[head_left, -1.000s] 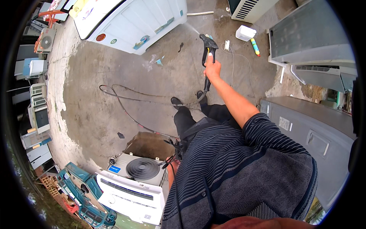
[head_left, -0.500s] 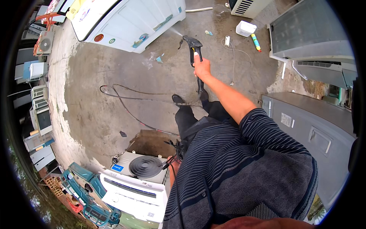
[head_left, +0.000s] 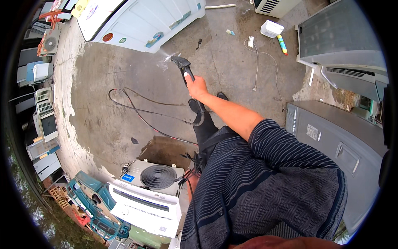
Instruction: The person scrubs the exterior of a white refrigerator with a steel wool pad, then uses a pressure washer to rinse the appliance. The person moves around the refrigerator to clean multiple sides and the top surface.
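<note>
Head view: I saw the right hand [head_left: 196, 86] wrapped round the handle of a black gun [head_left: 181, 63], whose head stuck out just ahead of the grip, pointing away and to the left.
Mist: a pale mist [head_left: 166, 55] hung just past the nozzle, beyond the grip, near the lower edge of a white cabinet [head_left: 137, 33].
Left hand [head_left: 191, 182]: well behind the grip, partly hidden by dark cords [head_left: 191, 162]; I could not tell whether it was clenched on them.
Weight: the gun looked light enough for one hand, though the hose [head_left: 202, 115] behind the grip probably added drag.
Stiffness: the gun seemed hard and rigid; the hose looked bendable but springy, lying in a wide loop left of the grip.
Slip: with water about, the handle was likely slick; I judged it sturdy rather than fragile.
Hold: the handle, where the fingers sat, looked the right place; the nozzle end seemed best left clear.
In use: one gun, one hose, two hands.
Behind the grip: two shoes [head_left: 193, 106]; farther back and left, one fan unit [head_left: 158, 177] and one white panel [head_left: 143, 209].
Right of the grip: one jug [head_left: 271, 29], one bottle [head_left: 282, 45], one socket [head_left: 251, 42], one grey box [head_left: 325, 135].
</note>
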The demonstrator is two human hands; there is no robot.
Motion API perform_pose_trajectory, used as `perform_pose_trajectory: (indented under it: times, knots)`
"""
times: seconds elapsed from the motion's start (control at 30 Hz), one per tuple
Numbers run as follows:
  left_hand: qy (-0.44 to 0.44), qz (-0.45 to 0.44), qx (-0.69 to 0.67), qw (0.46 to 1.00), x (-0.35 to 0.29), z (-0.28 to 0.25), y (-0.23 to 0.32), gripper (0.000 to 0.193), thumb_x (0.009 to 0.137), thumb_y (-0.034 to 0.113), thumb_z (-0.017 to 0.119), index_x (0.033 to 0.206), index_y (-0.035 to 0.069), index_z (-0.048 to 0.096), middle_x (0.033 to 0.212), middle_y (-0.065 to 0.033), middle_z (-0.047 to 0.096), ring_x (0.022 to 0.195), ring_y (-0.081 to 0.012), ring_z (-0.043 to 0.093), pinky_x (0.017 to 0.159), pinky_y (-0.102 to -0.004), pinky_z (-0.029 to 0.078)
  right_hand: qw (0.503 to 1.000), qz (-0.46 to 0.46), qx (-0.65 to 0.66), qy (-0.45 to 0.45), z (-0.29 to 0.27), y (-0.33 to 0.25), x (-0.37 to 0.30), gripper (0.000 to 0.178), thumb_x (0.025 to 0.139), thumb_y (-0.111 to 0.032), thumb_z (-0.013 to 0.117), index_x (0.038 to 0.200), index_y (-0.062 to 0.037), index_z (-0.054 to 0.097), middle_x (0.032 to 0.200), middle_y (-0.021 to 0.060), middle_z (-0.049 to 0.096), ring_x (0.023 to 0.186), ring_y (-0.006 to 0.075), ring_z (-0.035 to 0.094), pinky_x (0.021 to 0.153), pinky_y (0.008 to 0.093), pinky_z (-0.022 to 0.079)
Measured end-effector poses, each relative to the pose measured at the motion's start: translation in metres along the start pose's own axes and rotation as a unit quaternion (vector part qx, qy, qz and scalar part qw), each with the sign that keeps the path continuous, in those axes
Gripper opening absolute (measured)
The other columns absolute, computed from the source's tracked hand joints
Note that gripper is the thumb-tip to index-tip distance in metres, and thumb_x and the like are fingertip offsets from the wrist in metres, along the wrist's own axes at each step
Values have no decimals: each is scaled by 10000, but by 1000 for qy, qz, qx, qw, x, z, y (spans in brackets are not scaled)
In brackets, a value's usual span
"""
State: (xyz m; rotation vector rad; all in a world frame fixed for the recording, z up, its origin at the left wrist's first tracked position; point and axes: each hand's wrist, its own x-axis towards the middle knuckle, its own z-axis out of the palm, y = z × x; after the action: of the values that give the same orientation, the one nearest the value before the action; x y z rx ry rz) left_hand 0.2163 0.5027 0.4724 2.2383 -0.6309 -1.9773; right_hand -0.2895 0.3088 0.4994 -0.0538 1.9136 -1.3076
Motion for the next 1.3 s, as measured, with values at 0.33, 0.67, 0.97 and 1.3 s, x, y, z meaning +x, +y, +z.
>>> perform_pose_trajectory:
  times: [0.33, 0.67, 0.97, 1.3]
  knots:
    - [1, 2, -1, 1000, -9, 10, -7, 203, 888, 149, 708, 806, 51, 550, 664, -90, 590, 505, -212, 558, 434, -382, 464, 995, 24, 96, 23, -61, -29, 15, 600, 993, -565, 547, 849, 16, 586, 708, 97, 616, 417, 181, 543, 376, 356, 432]
    - [-42, 45, 14, 998, 17, 27, 22, 254, 858, 168, 754, 785, 59, 537, 659, -95, 607, 498, -220, 569, 424, -394, 475, 973, -115, 164, 114, -150, -99, 25, 619, 997, -587, 538, 861, 15, 583, 740, 75, 610, 416, 149, 514, 390, 333, 419]
    - [-143, 128, -12, 981, 42, 34, 71, 277, 836, 160, 784, 778, 67, 529, 655, -96, 620, 497, -226, 582, 416, -401, 483, 970, -238, -26, -31, -59, -138, -28, 507, 993, -460, 604, 843, 25, 626, 638, 190, 581, 599, 346, 560, 607, 441, 462]
    - [-134, 62, -146, 978, 49, 94, 75, 88, 944, 94, 580, 909, 56, 652, 718, -95, 654, 553, -220, 630, 464, -348, 495, 971, -219, 96, -26, -84, -131, 16, 499, 1032, -483, 546, 945, 5, 609, 733, 33, 601, 474, 96, 504, 440, 280, 419]
